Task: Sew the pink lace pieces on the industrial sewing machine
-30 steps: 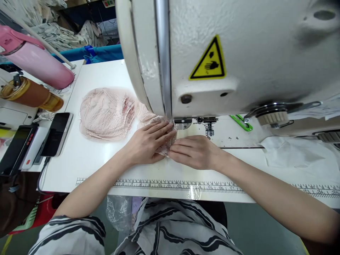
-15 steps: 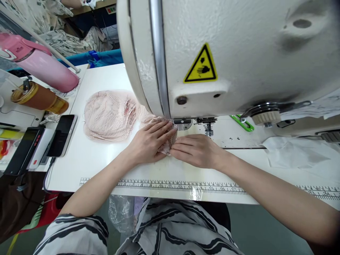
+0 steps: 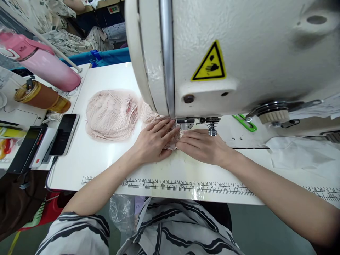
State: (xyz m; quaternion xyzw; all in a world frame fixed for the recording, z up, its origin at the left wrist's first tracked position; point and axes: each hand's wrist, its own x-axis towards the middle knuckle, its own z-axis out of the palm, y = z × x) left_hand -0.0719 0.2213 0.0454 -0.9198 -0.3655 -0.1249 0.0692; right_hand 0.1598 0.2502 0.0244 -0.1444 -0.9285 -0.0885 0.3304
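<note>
My left hand (image 3: 153,141) lies flat on pale pink lace fabric (image 3: 171,143), fingers stretched toward the sewing machine's presser area (image 3: 186,122). Across from it, my right hand (image 3: 203,146) has its fingers pressed together at the fabric's right edge, just in front of the machine head (image 3: 239,63). The needle itself cannot be made out. More of the pink lace (image 3: 113,115) lies bunched in a rounded heap to the left and runs toward my left hand. Part of the fabric is hidden beneath my fingers.
A ruler strip (image 3: 183,186) runs along the table's front edge. Left are a phone (image 3: 64,134), a pink bottle (image 3: 50,67) and a brown-sleeved cup (image 3: 44,97). Right are green thread snips (image 3: 244,122) and white cloth (image 3: 300,152). Another person's patterned clothing (image 3: 39,17) shows at the back.
The view has shifted slightly. My right hand has slid a little forward toward the machine, and the fabric edge between my hands has moved forward too. My left thumb sits closer to that edge.
</note>
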